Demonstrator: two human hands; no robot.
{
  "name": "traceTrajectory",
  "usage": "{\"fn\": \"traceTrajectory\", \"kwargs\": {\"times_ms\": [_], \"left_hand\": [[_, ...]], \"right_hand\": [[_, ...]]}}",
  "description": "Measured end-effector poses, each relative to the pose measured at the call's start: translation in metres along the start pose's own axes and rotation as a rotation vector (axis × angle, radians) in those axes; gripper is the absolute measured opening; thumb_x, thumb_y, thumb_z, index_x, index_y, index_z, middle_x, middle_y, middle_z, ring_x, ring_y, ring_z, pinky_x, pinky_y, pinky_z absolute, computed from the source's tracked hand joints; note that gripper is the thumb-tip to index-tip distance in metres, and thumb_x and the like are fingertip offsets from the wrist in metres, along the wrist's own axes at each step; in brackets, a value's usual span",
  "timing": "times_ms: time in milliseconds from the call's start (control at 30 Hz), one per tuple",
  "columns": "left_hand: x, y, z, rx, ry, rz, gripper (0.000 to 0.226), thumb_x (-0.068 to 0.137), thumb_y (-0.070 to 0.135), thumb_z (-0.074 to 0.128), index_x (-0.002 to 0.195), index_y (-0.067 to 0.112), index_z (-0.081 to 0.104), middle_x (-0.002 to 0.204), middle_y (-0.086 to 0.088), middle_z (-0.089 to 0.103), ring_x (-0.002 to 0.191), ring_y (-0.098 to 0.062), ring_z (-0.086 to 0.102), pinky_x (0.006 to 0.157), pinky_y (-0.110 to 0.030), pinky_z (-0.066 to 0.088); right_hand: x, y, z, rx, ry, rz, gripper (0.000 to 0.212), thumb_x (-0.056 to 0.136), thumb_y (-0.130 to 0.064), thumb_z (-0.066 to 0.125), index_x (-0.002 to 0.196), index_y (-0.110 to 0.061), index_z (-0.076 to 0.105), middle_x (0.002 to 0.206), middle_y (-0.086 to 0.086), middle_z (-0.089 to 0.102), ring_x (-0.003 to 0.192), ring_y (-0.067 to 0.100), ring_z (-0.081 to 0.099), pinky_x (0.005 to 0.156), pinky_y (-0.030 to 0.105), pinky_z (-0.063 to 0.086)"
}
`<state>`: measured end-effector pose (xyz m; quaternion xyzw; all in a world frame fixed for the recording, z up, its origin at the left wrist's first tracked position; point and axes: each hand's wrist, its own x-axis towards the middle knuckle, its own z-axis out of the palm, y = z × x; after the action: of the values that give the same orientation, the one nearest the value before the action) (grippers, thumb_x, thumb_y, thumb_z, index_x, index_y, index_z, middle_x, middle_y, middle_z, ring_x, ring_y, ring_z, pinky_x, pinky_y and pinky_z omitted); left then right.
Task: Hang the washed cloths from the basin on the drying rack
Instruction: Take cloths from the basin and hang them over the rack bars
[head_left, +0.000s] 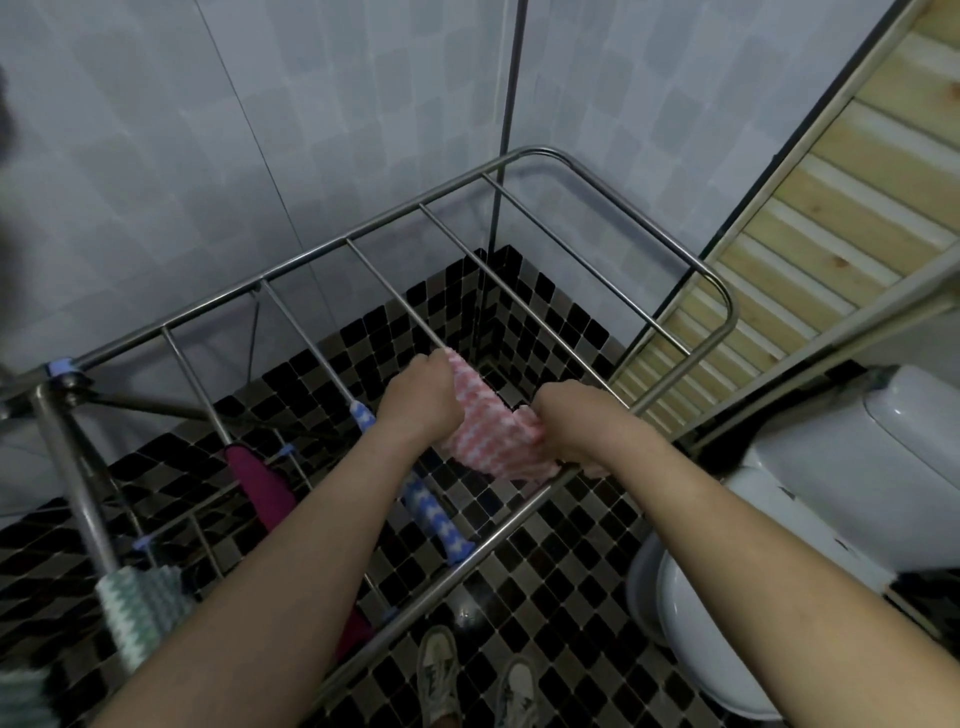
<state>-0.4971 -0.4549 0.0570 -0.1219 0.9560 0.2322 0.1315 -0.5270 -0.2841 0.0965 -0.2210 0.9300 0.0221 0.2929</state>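
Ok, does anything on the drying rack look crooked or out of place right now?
Only the pink cloth: it is crumpled between the left hand and right hand, not yet spread along a rail of the drying rack. The magenta cloth, blue cloth and green cloth hang draped over their rails. Nothing else stands out.

White toilet (831, 493) right of the fingers (423, 370), checkered floor tiles (545, 597) below them, grey shoes (441, 670) nearer, wooden slats (831, 208) beyond, rightward.
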Motion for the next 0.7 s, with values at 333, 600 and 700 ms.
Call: {"fn": "traceTrajectory", "kwargs": {"times_ms": [333,600,700], "left_hand": [[0.001,-0.002,-0.002,0.012,0.21,0.076,0.046,0.09,0.014,0.055,0.135,0.013,0.049,0.137,-0.01,0.047,0.123,-0.03,0.046,0.094,-0.04,0.047],[0.011,0.0,0.011,0.267,0.158,0.375,0.024,0.088,0.014,0.059,0.111,0.018,0.065,0.11,0.002,0.057,0.113,-0.016,0.046,0.086,-0.034,0.05],[0.018,0.003,0.011,0.311,0.107,0.404,0.018,0.088,0.017,0.06,0.105,0.019,0.065,0.103,0.001,0.056,0.107,-0.017,0.048,0.085,-0.034,0.049]], "right_hand": [[-0.01,0.009,-0.001,0.087,0.085,-0.038,0.034,0.077,-0.048,0.074,0.073,-0.019,0.057,0.068,-0.005,0.059,0.061,0.012,0.058,0.066,0.031,0.055],[-0.017,0.016,0.002,0.186,-0.017,-0.044,0.018,0.083,-0.03,0.074,0.076,-0.018,0.062,0.072,-0.003,0.065,0.062,0.013,0.063,0.055,0.021,0.046],[-0.022,0.02,0.003,0.283,-0.021,-0.011,0.023,0.081,-0.033,0.075,0.077,-0.018,0.059,0.069,-0.004,0.062,0.056,0.009,0.058,0.052,0.022,0.042]]}}
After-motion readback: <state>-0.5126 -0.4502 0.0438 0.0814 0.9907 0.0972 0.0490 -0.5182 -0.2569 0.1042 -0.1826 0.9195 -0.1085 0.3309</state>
